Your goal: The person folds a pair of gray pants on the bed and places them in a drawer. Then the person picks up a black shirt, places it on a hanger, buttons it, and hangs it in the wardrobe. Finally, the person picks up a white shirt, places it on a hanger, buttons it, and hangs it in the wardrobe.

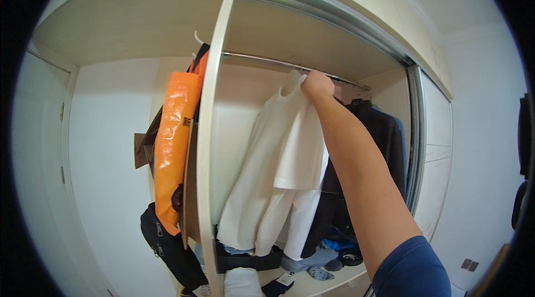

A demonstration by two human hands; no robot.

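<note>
A right hand (316, 83) closes its fingers on a white shirt (281, 157) at the wardrobe rail (267, 62), where a loose hanger could let it slip onto the clutter below

- Soft, even daylight fills the frame; white walls look slightly washed out.
- Mild shadow lies under the closet's top panel.
- Fisheye bending curves edges; corners are black.
- Focus is slightly soft.

Right arm extended upward and forward from the lower right edge, a dark blue sleeve covering the upper arm, forearm bare. Right hand (316, 84) raised at full reach, fingers curled closed in a grasp. Left hand out of view.
</note>
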